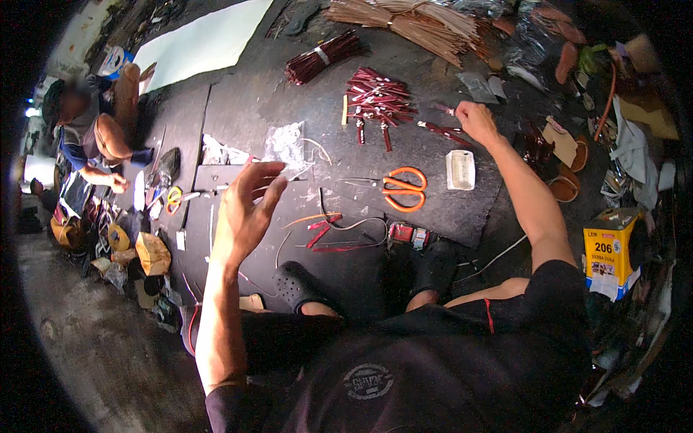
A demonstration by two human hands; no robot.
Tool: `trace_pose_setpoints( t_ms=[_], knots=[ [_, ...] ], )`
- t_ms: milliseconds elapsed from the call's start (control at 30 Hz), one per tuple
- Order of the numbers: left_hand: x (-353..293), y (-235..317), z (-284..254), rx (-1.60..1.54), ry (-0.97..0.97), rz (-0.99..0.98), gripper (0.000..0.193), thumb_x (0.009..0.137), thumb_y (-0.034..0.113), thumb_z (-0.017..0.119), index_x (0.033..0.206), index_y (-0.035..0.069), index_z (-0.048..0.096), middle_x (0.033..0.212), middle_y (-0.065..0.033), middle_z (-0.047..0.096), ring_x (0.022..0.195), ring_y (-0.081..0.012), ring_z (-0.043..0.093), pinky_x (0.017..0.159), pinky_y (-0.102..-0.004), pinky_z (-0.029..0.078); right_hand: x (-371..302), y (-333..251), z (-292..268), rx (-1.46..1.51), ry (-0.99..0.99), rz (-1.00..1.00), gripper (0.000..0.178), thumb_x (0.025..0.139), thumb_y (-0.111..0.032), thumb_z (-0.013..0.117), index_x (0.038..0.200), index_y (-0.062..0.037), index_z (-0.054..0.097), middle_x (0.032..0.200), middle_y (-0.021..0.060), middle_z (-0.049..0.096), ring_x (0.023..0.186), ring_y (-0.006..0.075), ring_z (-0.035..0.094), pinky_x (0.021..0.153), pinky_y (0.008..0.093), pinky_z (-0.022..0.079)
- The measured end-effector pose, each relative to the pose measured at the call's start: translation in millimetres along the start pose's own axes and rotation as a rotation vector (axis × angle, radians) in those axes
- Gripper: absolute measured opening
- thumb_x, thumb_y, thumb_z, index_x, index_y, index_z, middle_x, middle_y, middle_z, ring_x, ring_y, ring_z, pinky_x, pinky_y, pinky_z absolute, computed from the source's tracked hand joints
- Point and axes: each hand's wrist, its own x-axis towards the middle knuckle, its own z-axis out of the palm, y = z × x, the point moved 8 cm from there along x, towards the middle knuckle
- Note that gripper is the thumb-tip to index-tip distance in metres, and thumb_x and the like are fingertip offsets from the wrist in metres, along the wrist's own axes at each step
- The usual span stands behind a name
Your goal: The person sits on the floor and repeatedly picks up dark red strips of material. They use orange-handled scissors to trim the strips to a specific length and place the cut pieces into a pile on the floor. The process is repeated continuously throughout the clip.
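My left hand [249, 209] is raised over the dark work surface, its fingers curved and apart with nothing visible in them. Just beyond its fingertips lies a clear plastic bag [286, 146] with whitish contents. My right hand [476, 121] reaches out to the far right, fingers closed. From its left side pokes the end of a dark red strip [443, 108]; the rest is hidden by the hand. Other dark red strips [440, 131] lie just below it. To the left is a heaped pile of short dark red strips [377, 97] with pale ends.
Orange-handled scissors [406, 190] and a small white tray [460, 170] lie mid-surface. Tied bundles of dark red [323, 56] and tan strips [411, 25] lie beyond. A yellow can [611, 252] stands right. At left sits another person [94, 144].
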Motion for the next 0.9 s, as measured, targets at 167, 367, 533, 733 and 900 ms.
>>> trace_pose_setpoints(
  t_ms=[167,367,533,733,900],
  knots=[
    [7,-12,25,-0.375,-0.17,-0.187,0.043,0.099,0.033,0.057,0.12,-0.004,0.062,0.111,-0.0168,0.068,0.103,-0.023,0.067,0.091,-0.0333,0.051,-4,-196,-60,0.502,0.198,-0.29,0.013,0.09,-0.01,0.063,0.097,-0.0002,0.067,0.085,0.0147,0.07,0.08,0.0281,0.07,0.072,0.0322,0.053],
    [10,-22,10,-0.77,0.138,-0.228,0.045,0.103,0.034,0.051,0.125,-0.004,0.058,0.117,-0.0184,0.064,0.104,-0.0233,0.065,0.09,-0.0352,0.054,-64,-391,-79,0.475,0.266,-0.967,0.02,0.081,-0.006,0.073,0.101,-0.0049,0.069,0.088,0.0092,0.067,0.077,0.0245,0.067,0.066,0.0345,0.055],
    [6,-43,-67,-0.616,0.475,-0.073,0.036,0.103,0.028,0.051,0.122,0.0,0.063,0.108,-0.012,0.067,0.097,-0.0177,0.065,0.09,-0.0341,0.055,-3,-369,-20,0.845,-0.073,-0.556,0.028,0.097,-0.025,0.061,0.116,-0.0045,0.066,0.098,0.0094,0.072,0.088,0.018,0.069,0.078,0.0309,0.054],
    [-3,-47,-116,-0.572,0.607,0.007,0.031,0.103,0.022,0.051,0.124,0.0,0.059,0.112,-0.0142,0.066,0.096,-0.0161,0.065,0.091,-0.0336,0.055,84,-201,94,0.662,-0.021,-0.065,0.028,0.089,-0.026,0.064,0.106,-0.0039,0.07,0.096,0.0121,0.073,0.087,0.0253,0.07,0.08,0.0361,0.053],
    [-2,-51,-117,-0.633,0.574,-0.006,0.033,0.103,0.024,0.052,0.123,-0.002,0.059,0.109,-0.0144,0.067,0.096,-0.0158,0.066,0.091,-0.0326,0.055,72,-184,102,0.426,-0.12,-0.127,0.023,0.084,-0.021,0.07,0.099,-0.0046,0.068,0.095,0.0148,0.07,0.089,0.0311,0.068,0.081,0.0402,0.053]
  ],
)
